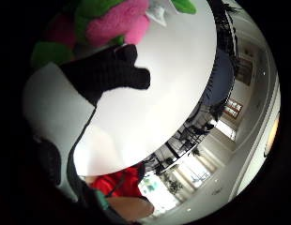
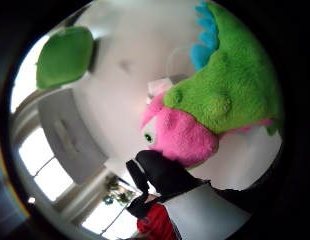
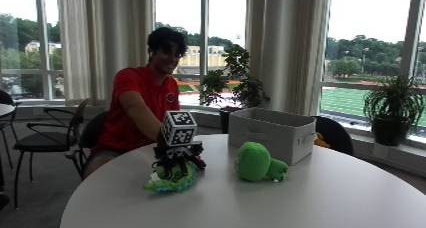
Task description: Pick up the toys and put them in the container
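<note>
Green and pink plush fills the space under your gloved right hand (image 3: 178,160): the dinosaur toy (image 3: 172,180), with its green back, blue spikes and pink face, lies on the white round table (image 3: 319,198) directly beneath your palm. In the thumb side palm view the pink face and its green eye (image 2: 149,136) sit right beside your black thumb tip (image 2: 162,172), which reaches toward the snout; whether it actually touches the plush cannot be told. In the little finger side palm view a gloved finger (image 1: 108,72) curls toward the same toy (image 1: 115,21), with bare tabletop past it. From the outside view your hand is down on top of the toy, but whether the fingers have closed around it or merely rest over it cannot be told. Just beside your hand, on the side away from your body, a second green plush toy (image 3: 256,163) sits on the table, apart from the first; it also shows as a green shape in the thumb side palm view (image 2: 64,56). Beyond that toy stands the grey fabric container (image 3: 271,133), open at the top, near the table's far edge.
</note>
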Motion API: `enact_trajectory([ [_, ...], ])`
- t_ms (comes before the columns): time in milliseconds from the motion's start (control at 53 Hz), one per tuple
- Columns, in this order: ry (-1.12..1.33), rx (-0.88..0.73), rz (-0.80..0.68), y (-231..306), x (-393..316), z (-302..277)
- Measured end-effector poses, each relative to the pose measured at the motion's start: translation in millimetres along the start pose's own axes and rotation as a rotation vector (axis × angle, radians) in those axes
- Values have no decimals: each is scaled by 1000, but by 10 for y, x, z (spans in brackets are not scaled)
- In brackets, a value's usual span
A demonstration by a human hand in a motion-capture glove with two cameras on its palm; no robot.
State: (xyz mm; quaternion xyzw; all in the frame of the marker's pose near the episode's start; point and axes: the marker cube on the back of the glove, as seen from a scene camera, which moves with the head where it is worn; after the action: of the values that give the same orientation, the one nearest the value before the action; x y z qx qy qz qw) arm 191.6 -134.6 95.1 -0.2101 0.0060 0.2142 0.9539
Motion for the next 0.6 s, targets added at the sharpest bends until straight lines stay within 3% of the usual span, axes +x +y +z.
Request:
enact_trajectory([
  [339,68,-238,4,-14,-25,-8],
  [604,112,-263,-5,76,-152,-21],
])
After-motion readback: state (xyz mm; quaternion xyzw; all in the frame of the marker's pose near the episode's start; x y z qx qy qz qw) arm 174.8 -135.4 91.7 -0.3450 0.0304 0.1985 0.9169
